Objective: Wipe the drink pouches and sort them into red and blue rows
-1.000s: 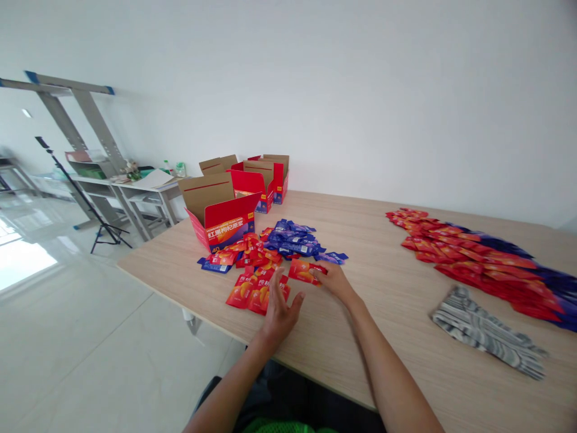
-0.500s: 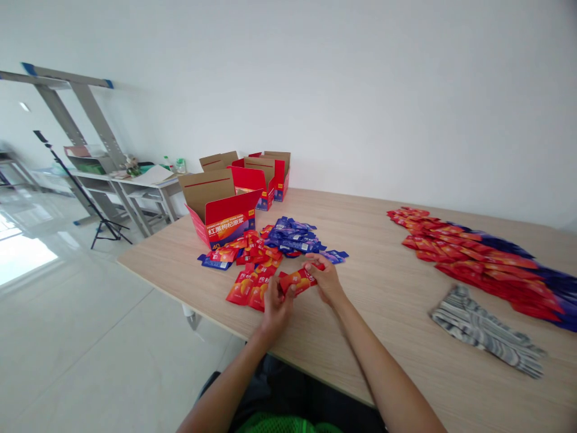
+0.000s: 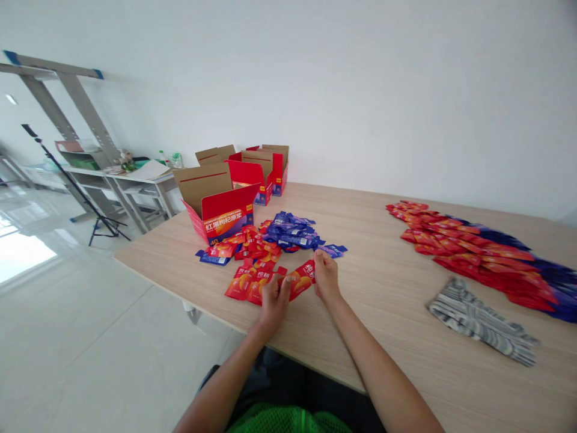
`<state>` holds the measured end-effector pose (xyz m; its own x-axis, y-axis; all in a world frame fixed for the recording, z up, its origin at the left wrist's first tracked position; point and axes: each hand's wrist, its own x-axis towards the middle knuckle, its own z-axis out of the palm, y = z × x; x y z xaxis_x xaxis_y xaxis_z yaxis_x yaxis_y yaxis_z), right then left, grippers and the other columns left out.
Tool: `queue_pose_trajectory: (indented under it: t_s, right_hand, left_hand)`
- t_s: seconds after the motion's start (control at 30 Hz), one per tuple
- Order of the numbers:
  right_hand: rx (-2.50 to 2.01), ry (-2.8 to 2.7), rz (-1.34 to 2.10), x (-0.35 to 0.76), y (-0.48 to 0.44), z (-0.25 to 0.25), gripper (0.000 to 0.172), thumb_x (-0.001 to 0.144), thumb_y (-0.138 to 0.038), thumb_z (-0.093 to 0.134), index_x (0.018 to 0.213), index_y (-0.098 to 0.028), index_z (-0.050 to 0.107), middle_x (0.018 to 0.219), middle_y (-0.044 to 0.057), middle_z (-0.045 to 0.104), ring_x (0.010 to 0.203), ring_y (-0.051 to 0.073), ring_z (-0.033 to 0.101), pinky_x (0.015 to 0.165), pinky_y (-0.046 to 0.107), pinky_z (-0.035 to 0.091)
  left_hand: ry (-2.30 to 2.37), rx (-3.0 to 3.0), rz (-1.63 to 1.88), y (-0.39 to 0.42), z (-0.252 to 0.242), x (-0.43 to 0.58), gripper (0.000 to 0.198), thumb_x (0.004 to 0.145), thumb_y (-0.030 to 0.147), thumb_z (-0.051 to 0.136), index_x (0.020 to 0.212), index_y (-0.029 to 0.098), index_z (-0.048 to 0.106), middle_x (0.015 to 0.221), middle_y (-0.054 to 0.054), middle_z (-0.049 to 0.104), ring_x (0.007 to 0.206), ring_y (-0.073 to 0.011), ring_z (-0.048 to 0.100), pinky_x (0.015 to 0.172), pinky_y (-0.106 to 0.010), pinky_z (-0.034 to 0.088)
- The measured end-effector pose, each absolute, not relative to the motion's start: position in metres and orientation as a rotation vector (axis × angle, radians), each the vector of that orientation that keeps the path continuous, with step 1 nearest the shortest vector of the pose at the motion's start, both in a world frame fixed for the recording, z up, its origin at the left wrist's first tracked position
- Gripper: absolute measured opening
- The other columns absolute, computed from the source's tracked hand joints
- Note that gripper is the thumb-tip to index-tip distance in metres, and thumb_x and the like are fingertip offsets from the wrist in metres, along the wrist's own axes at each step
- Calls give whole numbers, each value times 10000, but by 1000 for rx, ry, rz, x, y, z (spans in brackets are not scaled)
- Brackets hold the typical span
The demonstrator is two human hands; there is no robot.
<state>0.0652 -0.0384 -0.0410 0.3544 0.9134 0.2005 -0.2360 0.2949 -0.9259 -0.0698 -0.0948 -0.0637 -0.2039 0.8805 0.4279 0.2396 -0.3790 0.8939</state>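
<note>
A red-orange sachet (image 3: 301, 280) is held between both hands just above the wooden table (image 3: 374, 294). My left hand (image 3: 273, 302) pinches its near end and my right hand (image 3: 325, 278) pinches its far end. Right beside the left hand lie two more red sachets (image 3: 249, 281) flat on the table. Behind them spreads a loose pile of red sachets (image 3: 252, 246) and blue sachets (image 3: 293, 231). An open red carton (image 3: 220, 211) stands at the back of that pile.
Two more open red cartons (image 3: 264, 168) stand farther back. A long heap of red and blue sachets (image 3: 478, 255) runs along the right side. A striped grey cloth (image 3: 482, 322) lies near the right front. Metal desks and a tripod stand left of the table.
My right hand picked a red sachet off the table and brought it toward me. My left hand, open a second ago, closed on the sachet's other end.
</note>
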Motion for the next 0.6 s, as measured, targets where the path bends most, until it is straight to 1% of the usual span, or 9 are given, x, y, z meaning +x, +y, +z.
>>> queue_pose_trajectory:
  t_s: [0.1,0.17,0.2,0.27,0.37,0.43,0.5,0.6]
  right_hand:
    - [-900,-826,960,59,-42,-42,606,715,-815,639,735,-219,531,603,-54,498,499,101,424,466,229,360]
    - [-853,-860,1072,51,-48,-44,617,709,-831,627,791,-224,553,657,-32,566,539,123,501,498,241,416]
    - [-848,-906,1134,47,-51,-46,612,706,-827,636,789,-227,552,662,-26,584,548,131,521,504,246,428]
    - [-870,-1017,1230,38,-56,-51,595,688,-795,689,717,-220,539,605,-23,579,515,126,511,481,242,411]
    - [-905,-1112,1277,31,-63,-56,620,668,-784,717,588,-211,492,461,-44,478,407,91,408,397,222,315]
    - [-904,-1121,1294,30,-66,-56,642,676,-818,677,578,-216,478,424,-58,433,365,79,360,361,215,271]
    - [-912,-1095,1304,33,-66,-53,647,675,-845,648,625,-217,499,443,-59,460,363,81,378,357,207,297]
    - [-946,-1013,1293,38,-64,-47,666,651,-871,635,688,-213,537,526,-29,564,420,102,484,402,217,406]
  left_hand:
    - [1372,1496,1679,-95,-61,-70,505,940,611,479,635,210,443,534,47,406,501,-102,381,494,-254,277]
    - [1407,1403,1723,-93,-60,-71,518,936,640,459,636,220,419,531,47,409,492,-105,380,486,-256,281]
    - [1409,1357,1731,-91,-60,-72,525,931,658,451,640,223,415,531,46,413,489,-108,382,480,-256,283]
    - [1397,1288,1729,-88,-61,-74,539,912,694,451,647,225,422,535,41,431,489,-114,398,474,-256,294]
    - [1389,1263,1731,-86,-61,-77,552,892,715,467,645,221,437,532,38,448,485,-113,408,471,-254,297]
    - [1382,1282,1742,-88,-61,-78,549,902,701,464,638,221,430,521,43,431,474,-108,389,464,-254,283]
    - [1345,1326,1744,-91,-61,-77,543,913,681,465,630,219,428,532,39,435,489,-110,392,476,-256,293]
    - [1245,1414,1690,-96,-61,-76,552,916,658,488,596,215,413,538,31,441,509,-108,402,497,-257,311]
